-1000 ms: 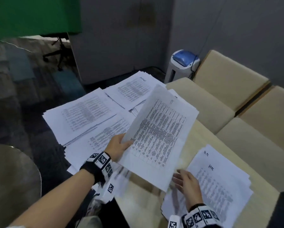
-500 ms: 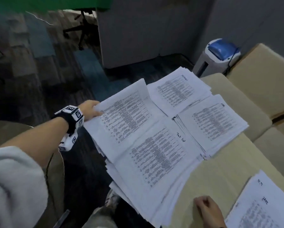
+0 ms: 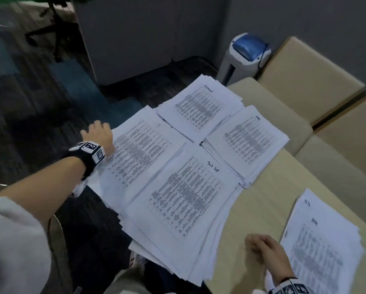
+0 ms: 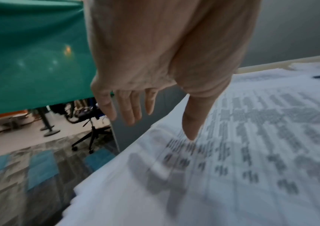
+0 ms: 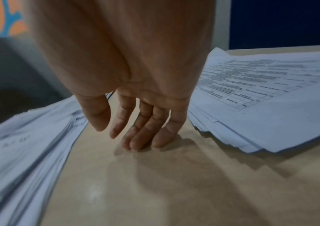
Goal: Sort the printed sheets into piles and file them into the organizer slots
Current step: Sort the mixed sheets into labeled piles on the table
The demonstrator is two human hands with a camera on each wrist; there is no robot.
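Several piles of printed sheets lie on the light wooden table (image 3: 269,200). The left pile (image 3: 139,151) overhangs the table's left edge. My left hand (image 3: 99,132) hovers at that pile's outer edge with fingers straight, holding nothing; in the left wrist view the thumb (image 4: 192,122) hangs just above the sheet (image 4: 232,152). A front pile (image 3: 186,198), a far pile (image 3: 199,107) and a right-hand pile (image 3: 245,141) lie beside it. My right hand (image 3: 264,253) rests relaxed on bare table, its fingertips (image 5: 145,142) touching the wood, next to another pile (image 3: 324,245).
Beige cushioned seats (image 3: 309,79) border the table on the right. A white and blue bin (image 3: 243,56) stands on the floor beyond the table. An office chair base (image 3: 50,32) stands on the dark carpet at the far left.
My left hand carried the sheet to the left pile, laid it down and let go. My right hand left the right pile and came to rest on the bare table.
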